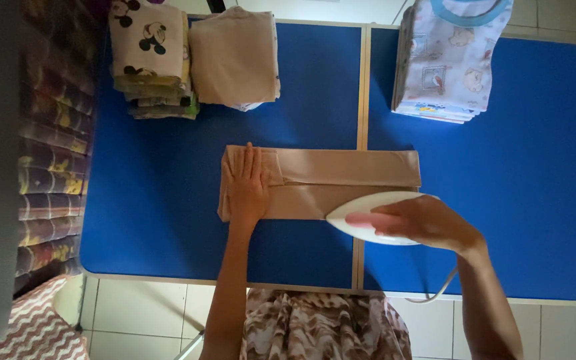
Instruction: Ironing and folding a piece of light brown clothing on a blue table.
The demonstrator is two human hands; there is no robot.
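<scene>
the left hand lies flat, fingers spread, pinning the folded beige cloth to the blue counter so it stays put. the right hand, fingers wrapped around the handle, presses the white iron on the cloth's near edge.

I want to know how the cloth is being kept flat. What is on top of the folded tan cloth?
The left hand lies flat on the folded tan cloth at its left end. The white iron, gripped by the right hand, sits on its lower right edge. Cloth beneath both is hidden.
</scene>
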